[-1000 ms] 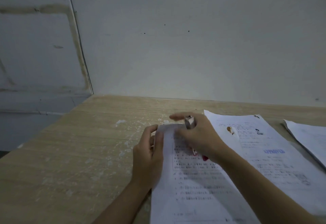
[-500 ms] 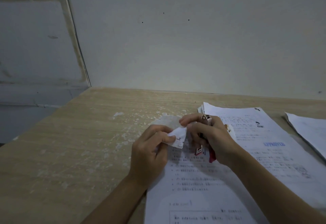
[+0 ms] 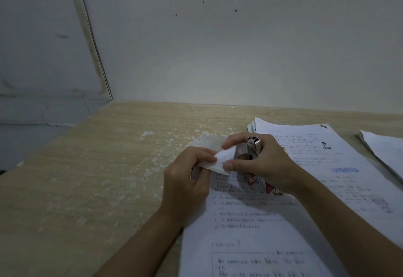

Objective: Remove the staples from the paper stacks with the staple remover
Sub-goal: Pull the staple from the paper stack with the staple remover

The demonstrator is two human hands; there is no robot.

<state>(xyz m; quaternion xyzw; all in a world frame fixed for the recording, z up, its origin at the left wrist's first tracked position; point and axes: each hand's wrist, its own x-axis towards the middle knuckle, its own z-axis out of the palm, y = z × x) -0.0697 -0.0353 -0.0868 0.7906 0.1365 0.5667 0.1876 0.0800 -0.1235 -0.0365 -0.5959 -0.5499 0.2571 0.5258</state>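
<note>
White printed sheets, the nearest paper stack (image 3: 250, 228), lie on the wooden table (image 3: 98, 178); its top-left corner is folded up, pinched by the left hand (image 3: 185, 180), likely to expose the staple. The right hand (image 3: 259, 163) pinches that corner too, clutching the staple remover (image 3: 254, 148); beyond lies another stack (image 3: 322, 146)

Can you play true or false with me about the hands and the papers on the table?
1. The left hand pinches the folded-up corner of the white printed paper stack. True.
2. The silver and red staple remover lies alone on the wooden table. False: the right hand holds it.
3. A second printed paper stack lies right of the hands. True.
4. The papers are blank. False: they carry printed lines.
</note>
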